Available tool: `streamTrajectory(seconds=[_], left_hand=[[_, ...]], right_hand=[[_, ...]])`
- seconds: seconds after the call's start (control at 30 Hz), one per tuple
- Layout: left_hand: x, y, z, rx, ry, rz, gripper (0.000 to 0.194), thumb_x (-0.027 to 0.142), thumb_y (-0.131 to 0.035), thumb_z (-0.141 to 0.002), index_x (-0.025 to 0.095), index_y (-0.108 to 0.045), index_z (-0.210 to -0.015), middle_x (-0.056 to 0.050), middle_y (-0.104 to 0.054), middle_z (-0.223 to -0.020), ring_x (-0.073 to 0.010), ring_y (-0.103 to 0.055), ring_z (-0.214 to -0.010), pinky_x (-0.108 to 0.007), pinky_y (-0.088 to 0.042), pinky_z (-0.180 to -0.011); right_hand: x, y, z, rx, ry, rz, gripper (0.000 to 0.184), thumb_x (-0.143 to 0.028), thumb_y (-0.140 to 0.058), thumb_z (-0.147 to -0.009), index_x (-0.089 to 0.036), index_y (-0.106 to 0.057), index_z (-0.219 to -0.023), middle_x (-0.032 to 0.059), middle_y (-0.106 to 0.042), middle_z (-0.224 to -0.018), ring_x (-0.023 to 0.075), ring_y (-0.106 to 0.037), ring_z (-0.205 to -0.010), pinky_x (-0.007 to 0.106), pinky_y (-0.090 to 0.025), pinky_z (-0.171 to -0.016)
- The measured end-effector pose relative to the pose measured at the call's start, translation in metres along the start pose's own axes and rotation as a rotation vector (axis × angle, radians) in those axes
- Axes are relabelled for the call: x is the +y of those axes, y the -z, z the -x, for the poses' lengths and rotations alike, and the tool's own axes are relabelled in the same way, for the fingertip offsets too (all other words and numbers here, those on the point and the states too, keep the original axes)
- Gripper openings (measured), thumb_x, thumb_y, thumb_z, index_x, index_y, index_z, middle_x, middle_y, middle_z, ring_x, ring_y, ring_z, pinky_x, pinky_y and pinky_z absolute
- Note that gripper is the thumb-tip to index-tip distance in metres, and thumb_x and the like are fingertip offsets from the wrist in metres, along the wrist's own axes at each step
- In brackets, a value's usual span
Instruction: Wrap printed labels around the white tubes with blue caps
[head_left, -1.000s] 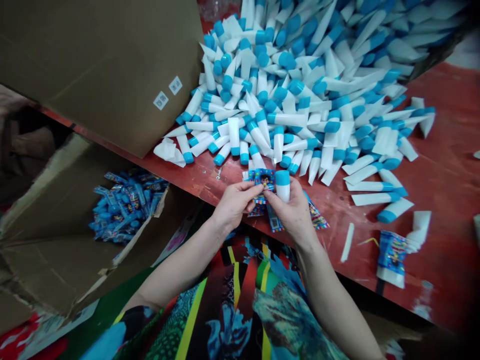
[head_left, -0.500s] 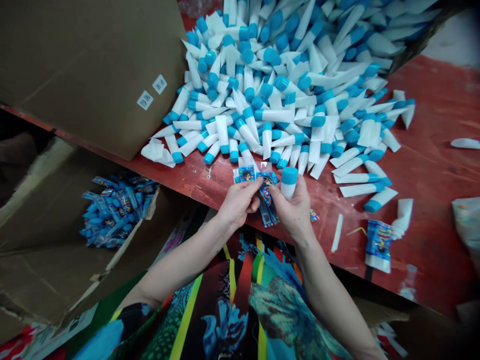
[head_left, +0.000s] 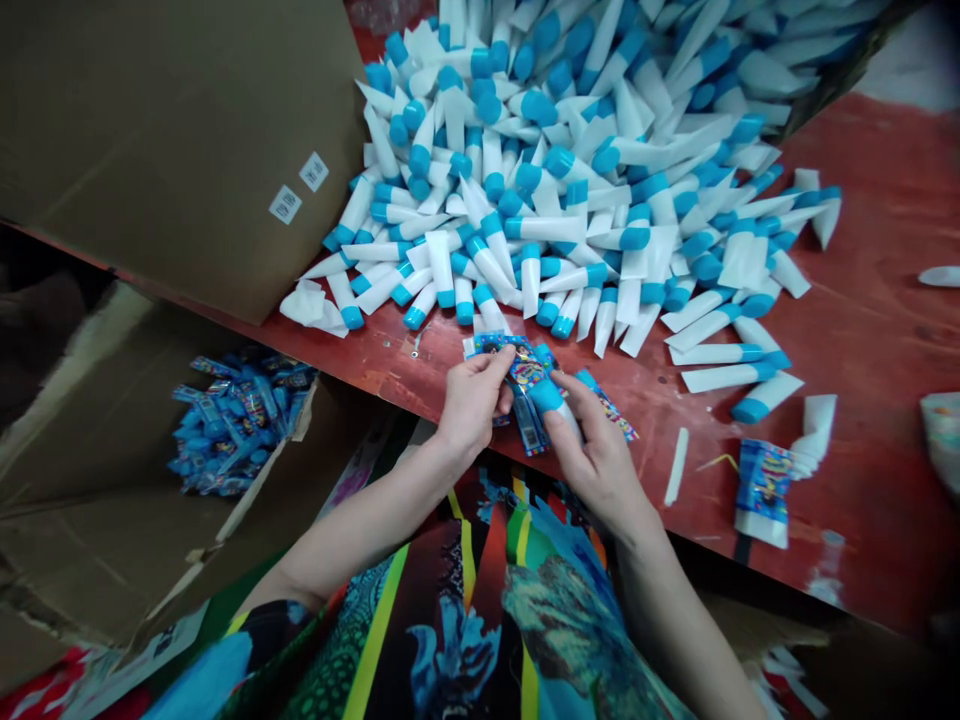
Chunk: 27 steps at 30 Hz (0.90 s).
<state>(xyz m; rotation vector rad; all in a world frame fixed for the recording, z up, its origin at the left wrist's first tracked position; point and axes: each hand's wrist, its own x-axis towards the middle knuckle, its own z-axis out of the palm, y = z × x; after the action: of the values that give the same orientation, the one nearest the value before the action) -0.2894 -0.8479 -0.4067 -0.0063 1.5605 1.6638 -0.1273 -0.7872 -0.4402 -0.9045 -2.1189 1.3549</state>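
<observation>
Near edge of table [head_left: 877, 320]: left hand [head_left: 474, 400] clamped on a wrapper [head_left: 528, 372], right hand [head_left: 600, 455] clamped on a capped tube [head_left: 552, 400].

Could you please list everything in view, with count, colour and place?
Table: one, red, centre-right
Loose tubes: many, white with blue caps, mostly piled on the table
Held tube: one, white with blue cap, in front of the pile
Printed wrappers: several, mostly blue, beside that tube
Wrapped piece: one, blue and white, table's right
Strip: one, white, left of that piece
Unclear item: one, pale, right edge
Large box: one, brown, table's left
Labels: two, white, on that box
Open box: one, brown, lower left
Packets: many, blue, inside the open box
Clothing: one garment, multicoloured, bottom centre
Left hand: one, bare, pinching a wrapper
Right hand: one, bare, gripping the held tube
</observation>
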Motion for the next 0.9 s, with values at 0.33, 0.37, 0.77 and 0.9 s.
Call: streamTrajectory(seconds=[0.33,0.37,0.77,0.9], left_hand=[[0.0,-0.001,-0.001,0.009,-0.016,-0.003,0.053,0.036,-0.077,-0.111,0.02,-0.054,-0.066,0.005,-0.046,-0.042,-0.0057,-0.036,-0.04,-0.023,-0.021,-0.048],[-0.001,-0.001,-0.002,0.007,-0.018,0.003,0.053,0.035,-0.076,-0.112,0.02,-0.054,-0.067,0.005,-0.046,-0.042,-0.0055,-0.036,-0.04,-0.023,-0.021,-0.048],[-0.004,0.002,-0.002,-0.006,-0.027,0.004,0.054,0.049,-0.086,-0.105,0.021,-0.054,-0.071,0.006,-0.045,-0.045,-0.0055,-0.037,-0.041,-0.022,-0.022,-0.048],[-0.005,0.004,-0.004,-0.007,-0.063,0.016,0.051,0.048,-0.085,-0.106,0.021,-0.058,-0.073,0.007,-0.046,-0.046,-0.0058,-0.038,-0.041,-0.022,-0.023,-0.048]], right_hand=[[-0.011,0.002,-0.003,-0.063,0.05,0.486,0.063,-0.052,-0.06,-0.11,-0.029,-0.071,-0.168,0.0174,-0.082,-0.151,0.0438,-0.087,-0.102,0.057,-0.073,-0.081],[-0.012,0.002,-0.003,-0.069,0.049,0.5,0.064,-0.052,-0.059,-0.111,-0.029,-0.071,-0.168,0.018,-0.082,-0.152,0.0441,-0.087,-0.102,0.058,-0.073,-0.081],[-0.004,-0.01,-0.006,-0.043,0.035,0.334,0.061,-0.057,-0.055,-0.111,-0.031,-0.073,-0.164,0.0145,-0.08,-0.156,0.0482,-0.081,-0.135,0.069,-0.068,-0.111],[-0.005,-0.009,-0.007,-0.102,0.018,0.251,0.064,-0.054,-0.049,-0.113,-0.029,-0.067,-0.17,0.0125,-0.073,-0.167,0.0464,-0.075,-0.148,0.07,-0.065,-0.119]])
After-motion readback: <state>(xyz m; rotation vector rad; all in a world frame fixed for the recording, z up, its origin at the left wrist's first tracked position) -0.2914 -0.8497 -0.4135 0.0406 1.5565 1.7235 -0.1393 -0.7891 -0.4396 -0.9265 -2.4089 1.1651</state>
